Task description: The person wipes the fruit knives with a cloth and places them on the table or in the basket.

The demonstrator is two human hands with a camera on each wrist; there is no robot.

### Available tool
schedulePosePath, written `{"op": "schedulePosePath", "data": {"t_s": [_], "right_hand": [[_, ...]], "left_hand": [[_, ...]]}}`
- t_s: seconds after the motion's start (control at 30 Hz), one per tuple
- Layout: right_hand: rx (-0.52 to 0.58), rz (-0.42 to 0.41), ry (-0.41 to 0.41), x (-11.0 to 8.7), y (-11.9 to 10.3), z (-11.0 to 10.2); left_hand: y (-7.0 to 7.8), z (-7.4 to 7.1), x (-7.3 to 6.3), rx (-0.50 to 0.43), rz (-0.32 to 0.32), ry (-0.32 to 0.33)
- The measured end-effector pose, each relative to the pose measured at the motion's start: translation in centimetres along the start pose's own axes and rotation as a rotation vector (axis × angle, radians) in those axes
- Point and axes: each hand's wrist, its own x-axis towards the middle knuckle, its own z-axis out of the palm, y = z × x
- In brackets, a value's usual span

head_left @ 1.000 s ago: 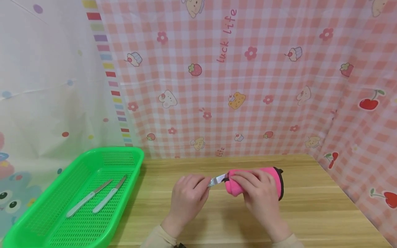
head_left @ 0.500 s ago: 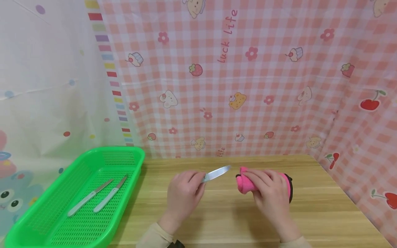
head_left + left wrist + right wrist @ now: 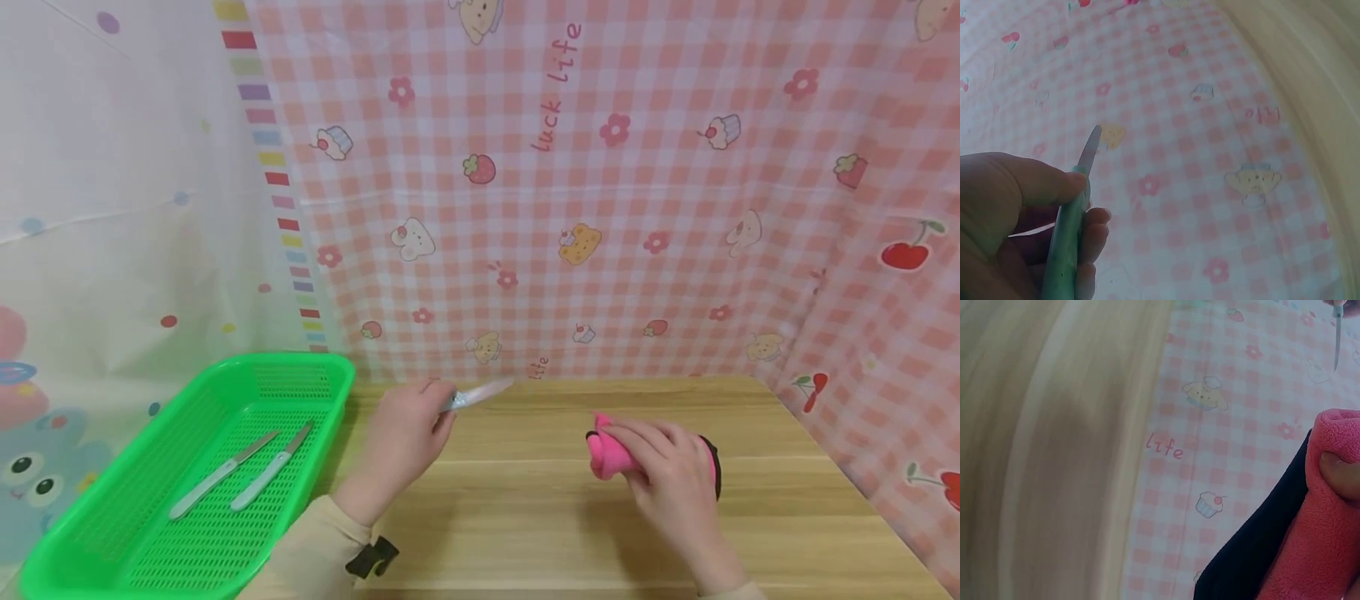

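My left hand (image 3: 405, 425) grips a small knife (image 3: 480, 393) by its pale green handle, the blade pointing right and slightly up. In the left wrist view the thumb lies on the handle (image 3: 1065, 244) close to the blade (image 3: 1090, 150), and the fingers curl round from the other side. Off to the right, my right hand (image 3: 671, 475) holds a folded pink fluffy cloth (image 3: 611, 454) with black edging, raised over the table. The right wrist view shows the thumb pressed into the cloth (image 3: 1316, 544). A wide gap separates knife and cloth.
A green perforated basket (image 3: 341, 392) stands on the left of the wooden table (image 3: 525, 517). Inside lie two knives with light handles, one knife (image 3: 217, 481) left of the other knife (image 3: 266, 475). A pink checked curtain (image 3: 525, 208) rises behind the table's back edge.
The knife blade has come out of the pink cloth. My left hand has carried the knife left and up towards the basket, while my right hand has shifted right with the cloth.
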Motion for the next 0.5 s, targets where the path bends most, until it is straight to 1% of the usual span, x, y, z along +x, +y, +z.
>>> {"op": "schedulePosePath", "data": {"t_s": [0.1,0.17,0.3,0.4,0.5], "right_hand": [[-0.012,0.000,-0.002,-0.3,0.5,-0.3],[-0.024,0.004,0.001,-0.6,0.8,-0.5],[-0.049,0.014,0.004,-1.0,1.6,-1.1],[-0.063,0.018,-0.004,-1.3,2.0,-1.4],[-0.070,0.021,-0.005,-1.5,2.4,-1.7]], "left_hand": [[-1.1,-1.4,0.6,0.012,-0.084,-0.068],[-1.9,-2.3,0.8,0.004,-0.132,-0.100],[-4.0,-4.0,0.6,-0.030,-0.225,-0.124],[-5.8,-5.3,0.1,-0.046,-0.308,-0.141],[-7.5,-6.5,-0.4,-0.054,-0.375,-0.152]]}}
